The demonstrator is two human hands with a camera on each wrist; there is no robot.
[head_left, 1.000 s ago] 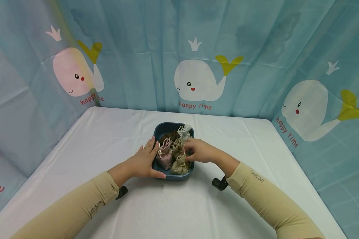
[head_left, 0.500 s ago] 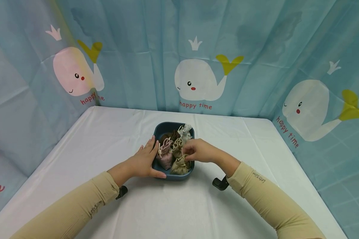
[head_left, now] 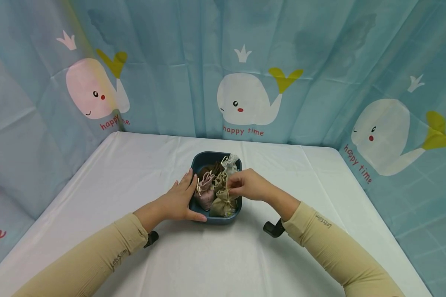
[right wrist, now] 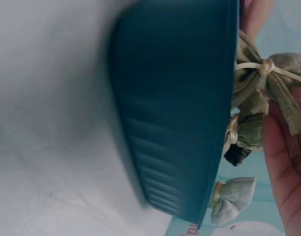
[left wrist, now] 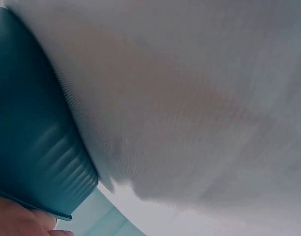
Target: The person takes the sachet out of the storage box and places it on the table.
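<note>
A dark blue plastic bin (head_left: 223, 221) stands on the white-covered table, holding several small drawstring pouches. My right hand (head_left: 248, 185) pinches the gathered top of a khaki pouch (head_left: 223, 205) at the bin's front right; in the right wrist view its tied neck (right wrist: 266, 68) shows above the rim. My left hand (head_left: 177, 202) rests with spread fingers against the bin's left side, thumb along the front rim. A pink pouch (head_left: 205, 199) lies beside the khaki one. Behind are an olive pouch (head_left: 221, 180), a dark brown pouch (head_left: 209, 168) and a pale grey pouch (head_left: 229, 162).
The white tablecloth (head_left: 208, 264) spreads around the bin. A blue curtain (head_left: 171, 95) printed with whales surrounds the back and sides. A black wrist-camera piece (head_left: 273, 228) sits under the right sleeve, and another camera piece (head_left: 151, 239) under the left.
The right hand has risen slightly, drawing the khaki pouch's top up. A small patterned item now shows under the pouch at the bin's front. The left hand has stayed in place.
</note>
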